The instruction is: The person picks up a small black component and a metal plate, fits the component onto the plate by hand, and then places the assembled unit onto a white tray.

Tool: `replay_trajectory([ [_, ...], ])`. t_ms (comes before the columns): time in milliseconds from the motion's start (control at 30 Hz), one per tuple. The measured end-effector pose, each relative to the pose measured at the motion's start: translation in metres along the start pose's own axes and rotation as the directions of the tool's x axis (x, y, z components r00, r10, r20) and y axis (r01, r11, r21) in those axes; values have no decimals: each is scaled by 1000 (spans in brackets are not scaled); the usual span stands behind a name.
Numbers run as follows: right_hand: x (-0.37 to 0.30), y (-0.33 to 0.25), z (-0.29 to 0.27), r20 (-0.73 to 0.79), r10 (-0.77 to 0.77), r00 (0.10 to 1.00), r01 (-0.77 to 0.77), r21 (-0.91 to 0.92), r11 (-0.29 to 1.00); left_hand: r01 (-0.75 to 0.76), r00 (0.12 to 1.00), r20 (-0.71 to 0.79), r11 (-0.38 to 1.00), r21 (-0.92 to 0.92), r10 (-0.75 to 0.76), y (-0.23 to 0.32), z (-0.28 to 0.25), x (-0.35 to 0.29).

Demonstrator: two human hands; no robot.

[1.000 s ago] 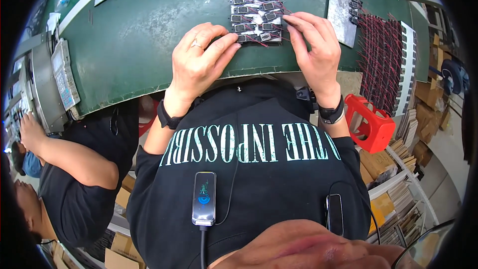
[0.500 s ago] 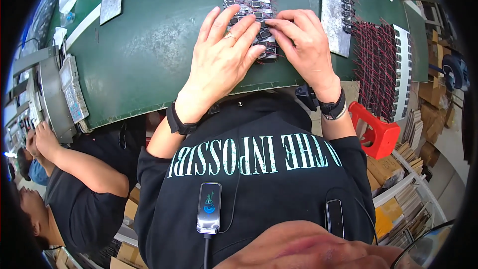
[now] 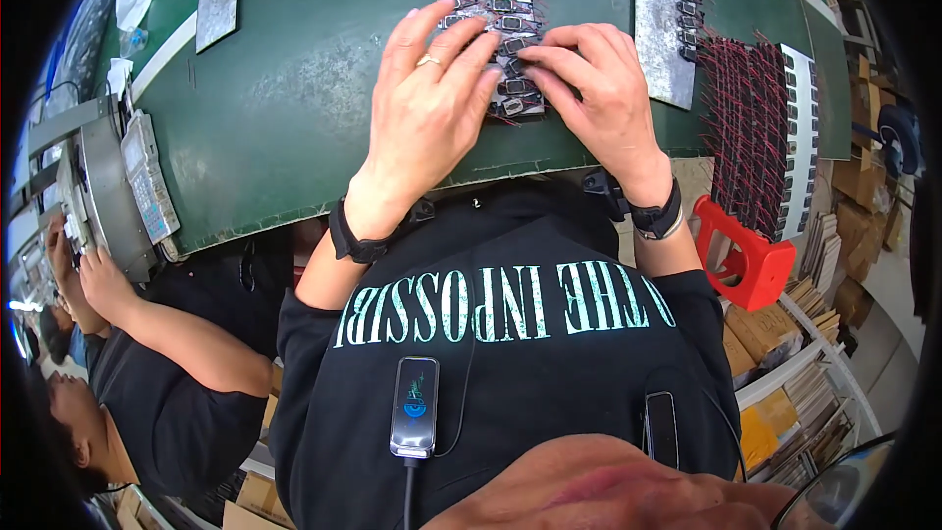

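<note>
A metal plate (image 3: pixel 475 27) lies before me on the green table, carrying two columns of small black rectangular parts (image 3: pixel 512 6) with thin red wires; they look like little speakers. My left hand (image 3: pixel 432 98) rests over the left column, fingers apart and bent, their tips at the parts and partly hiding them. From the right, my right hand (image 3: pixel 599 88) has thumb and forefinger closed at the edge of a small black part (image 3: pixel 512 67) in the right column. Nearer me, another black part (image 3: pixel 516 86) sits at the plate's end.
To the right lies a second metal plate (image 3: pixel 662 49) with parts along its edges. Beyond it are dense rows of red-wired parts (image 3: pixel 748 137) beside a white strip (image 3: pixel 801 137). A red stool (image 3: pixel 751 260) stands below. Another person's arm (image 3: pixel 177 324) works at the left, near a keypad machine (image 3: pixel 147 177).
My left hand has drawn slightly left, uncovering more of the right column. My right fingertips have shifted a little toward me along the plate. The other person's hands have moved apart.
</note>
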State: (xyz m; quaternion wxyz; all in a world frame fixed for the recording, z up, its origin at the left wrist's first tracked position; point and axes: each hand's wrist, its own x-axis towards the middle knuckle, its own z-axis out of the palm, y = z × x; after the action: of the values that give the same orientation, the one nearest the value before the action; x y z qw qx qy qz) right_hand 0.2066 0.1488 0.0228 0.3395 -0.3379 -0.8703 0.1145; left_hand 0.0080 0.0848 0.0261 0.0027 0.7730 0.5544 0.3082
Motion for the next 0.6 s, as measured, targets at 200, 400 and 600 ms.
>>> replay_trajectory([
  [200, -1, -5, 0, 35, -14, 999, 15, -26, 1000, 91, 994, -54, 996, -27, -92, -4, -4, -14],
  [400, -4, -9, 1, 5, 20, 1000, -20, -36, 999, 59, 996, -60, 996, -67, -63, -7, -2, -22],
  [600, -17, -10, -14, 96, -41, 995, 33, 82, 996, -76, 997, 3, 979, -189, 78, 2, -14, -22],
])
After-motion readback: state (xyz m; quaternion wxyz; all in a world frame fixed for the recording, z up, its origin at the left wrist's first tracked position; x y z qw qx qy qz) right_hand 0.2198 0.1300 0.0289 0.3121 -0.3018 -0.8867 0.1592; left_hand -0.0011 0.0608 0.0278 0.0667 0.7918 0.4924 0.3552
